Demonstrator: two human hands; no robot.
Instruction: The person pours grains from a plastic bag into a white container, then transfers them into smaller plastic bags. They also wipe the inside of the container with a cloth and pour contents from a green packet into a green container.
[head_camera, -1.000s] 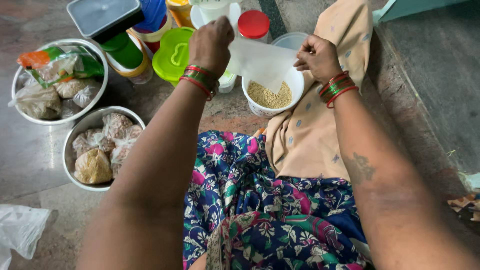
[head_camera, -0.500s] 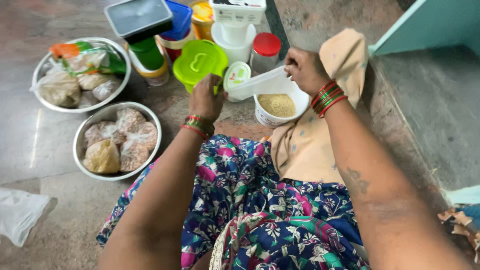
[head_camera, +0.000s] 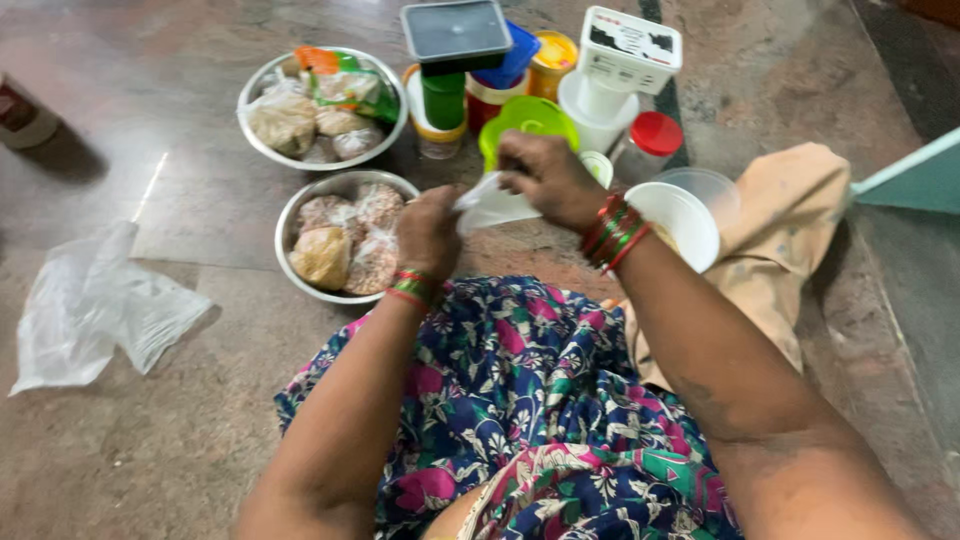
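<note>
Hands together now: left hand (head_camera: 430, 232) and right hand (head_camera: 545, 180) both pinch the emptied clear plastic bag (head_camera: 492, 207), drawn off the white tub (head_camera: 682, 222) toward the steel bowl (head_camera: 300, 205) — pouring looks finished.

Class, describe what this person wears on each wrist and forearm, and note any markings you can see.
Both forearms are bare, with no sleeves showing. The left hand has red and green bangles at the wrist. The right hand has a thicker stack of red and green bangles. No rings or markings are clearly visible.
</note>
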